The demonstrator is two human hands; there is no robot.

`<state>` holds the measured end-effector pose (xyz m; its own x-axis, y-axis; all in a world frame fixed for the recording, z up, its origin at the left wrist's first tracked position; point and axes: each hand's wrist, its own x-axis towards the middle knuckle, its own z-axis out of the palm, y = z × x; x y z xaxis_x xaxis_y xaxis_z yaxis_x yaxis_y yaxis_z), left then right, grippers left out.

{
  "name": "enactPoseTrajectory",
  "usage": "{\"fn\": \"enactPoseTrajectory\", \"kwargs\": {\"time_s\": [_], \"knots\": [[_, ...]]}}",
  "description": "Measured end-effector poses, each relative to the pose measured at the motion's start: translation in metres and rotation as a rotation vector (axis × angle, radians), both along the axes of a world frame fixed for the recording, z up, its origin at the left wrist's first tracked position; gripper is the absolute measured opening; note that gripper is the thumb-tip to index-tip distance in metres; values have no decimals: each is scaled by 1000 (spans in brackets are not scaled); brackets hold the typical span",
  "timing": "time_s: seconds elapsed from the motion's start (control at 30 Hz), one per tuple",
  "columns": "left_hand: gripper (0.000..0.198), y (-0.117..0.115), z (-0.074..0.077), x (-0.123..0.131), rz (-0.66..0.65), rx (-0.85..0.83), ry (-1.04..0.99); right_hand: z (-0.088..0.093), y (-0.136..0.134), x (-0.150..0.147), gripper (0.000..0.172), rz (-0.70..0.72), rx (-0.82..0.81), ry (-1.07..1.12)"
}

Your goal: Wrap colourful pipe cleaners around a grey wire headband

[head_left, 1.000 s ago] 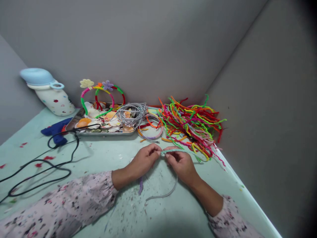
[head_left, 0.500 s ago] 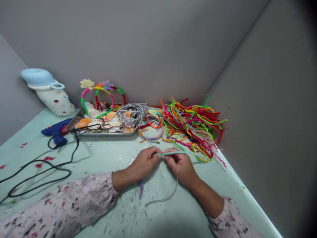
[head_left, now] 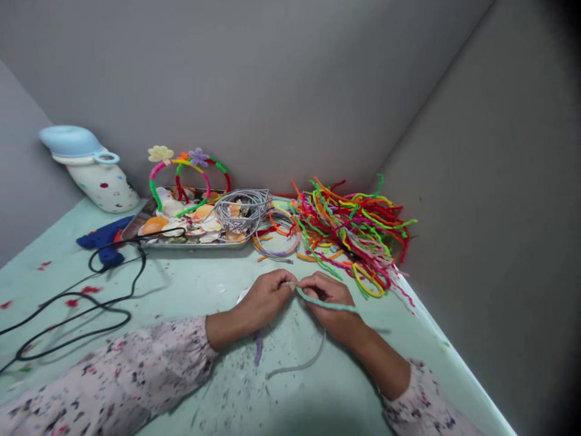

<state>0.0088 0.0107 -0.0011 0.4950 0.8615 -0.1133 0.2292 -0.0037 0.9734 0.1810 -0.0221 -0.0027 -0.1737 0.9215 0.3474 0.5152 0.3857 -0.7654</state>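
My left hand is closed in a pinch near the middle of the table, at one end of a pale green pipe cleaner. Fingertips of my right hand pinch close beside it, almost touching the left ones. From there the pipe cleaner's long free part lies across the front of my right hand. A grey cord comes out from under my right hand and curves down to the left; its upper part is hidden. Below my left hand, a purple fuzzy strip shows.
A metal tray holds shells, coiled grey cord and flower-topped hoops. Right of it lies a heap of coloured pipe cleaners. At left are a blue glue gun, its black cable and a bottle.
The pale green pipe cleaner's free end has swung down from pointing right above my right hand to lying across its front. Both hands stay nearly in place.
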Motion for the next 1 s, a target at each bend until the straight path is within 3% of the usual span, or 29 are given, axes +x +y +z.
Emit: {"fn": "enactPoseTrajectory", "kwargs": {"time_s": [0.4, 0.47, 0.57, 0.7, 1.0], "knots": [[18, 1, -2, 0, -12, 41, -23, -4, -2, 3, 20, 17, 115, -115], [18, 0, -1, 0, 7, 52, -36, -3, -2, 3, 16, -11, 39, -37], [13, 0, -1, 0, 25, 58, -70, -4, -1, 2, 11, -43, -207, 190], [5, 0, -4, 0, 12, 47, -101, -7, 3, 2, 17, -16, -472, 424], [6, -2, -3, 0, -28, 49, -90, 6, 7, 5, 21, 36, -603, 365]]}}
